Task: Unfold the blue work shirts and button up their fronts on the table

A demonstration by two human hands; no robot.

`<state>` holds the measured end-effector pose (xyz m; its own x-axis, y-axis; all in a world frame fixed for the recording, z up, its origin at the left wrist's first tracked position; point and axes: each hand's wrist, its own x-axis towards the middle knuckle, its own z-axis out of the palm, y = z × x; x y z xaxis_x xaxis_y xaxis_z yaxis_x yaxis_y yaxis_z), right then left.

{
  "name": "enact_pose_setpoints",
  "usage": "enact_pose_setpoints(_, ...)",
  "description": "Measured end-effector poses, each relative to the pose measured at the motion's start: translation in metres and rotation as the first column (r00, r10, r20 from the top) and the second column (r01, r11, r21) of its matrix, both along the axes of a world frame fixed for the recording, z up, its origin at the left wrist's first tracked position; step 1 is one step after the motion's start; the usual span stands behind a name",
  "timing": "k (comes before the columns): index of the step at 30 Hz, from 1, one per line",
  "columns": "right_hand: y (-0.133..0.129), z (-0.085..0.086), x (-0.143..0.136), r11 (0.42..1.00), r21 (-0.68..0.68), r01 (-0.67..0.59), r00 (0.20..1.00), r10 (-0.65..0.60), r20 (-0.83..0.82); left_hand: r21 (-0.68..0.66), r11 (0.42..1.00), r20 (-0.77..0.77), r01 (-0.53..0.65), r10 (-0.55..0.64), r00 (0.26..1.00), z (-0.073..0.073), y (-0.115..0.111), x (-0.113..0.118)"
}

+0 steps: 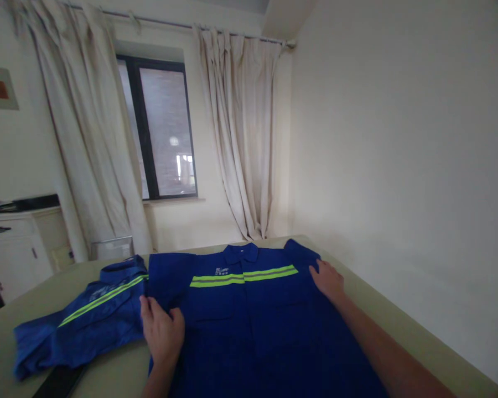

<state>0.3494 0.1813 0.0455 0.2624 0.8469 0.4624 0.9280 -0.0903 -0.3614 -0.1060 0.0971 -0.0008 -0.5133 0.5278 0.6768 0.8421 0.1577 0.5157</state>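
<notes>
Two blue work shirts on a pale greenish table (402, 326) that fills the lower frame, its far edge close to a curtained window (161, 132) and its right edge running along a bare wall. Main shirt (249, 326) is spread flat, front up, collar toward the far edge, across the middle and near-right of the table; the yellow-green reflective stripe (244, 275) runs straight across the chest and two chest pockets show below it. Body panel looks smooth. Second shirt (87, 320) lies crumpled toward the left edge, stripe at an angle, touching or slightly overlapping the main shirt's left sleeve area; I can't tell which. White cabinet (12, 249) stands off the table's left, and a dark strap-like item (60, 381) sits at the near-left edge, identity unclear. Left hand (161, 329) rests flat on the main shirt's left side edge near the sleeve, fingers together, pressing cloth, nothing gripped as far as visible. Right hand (327, 279) is flat and open on the right shoulder/sleeve area near the far-right corner, fingers spread lightly, not gripping. Judgement on progress: early. Main shirt is laid out and flattened, no fold is visible yet in sleeves or body; second shirt is unsorted, so most of the work looks left.
</notes>
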Motion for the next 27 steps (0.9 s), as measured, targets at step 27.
enact_pose_setpoints(27, -0.120, -0.028, -0.135, 0.660, -0.331, -0.674, 0.717, 0.692, -0.081, -0.765, 0.474, -0.002, 0.436, -0.679, 0.734, 0.003, -0.092, 0.128)
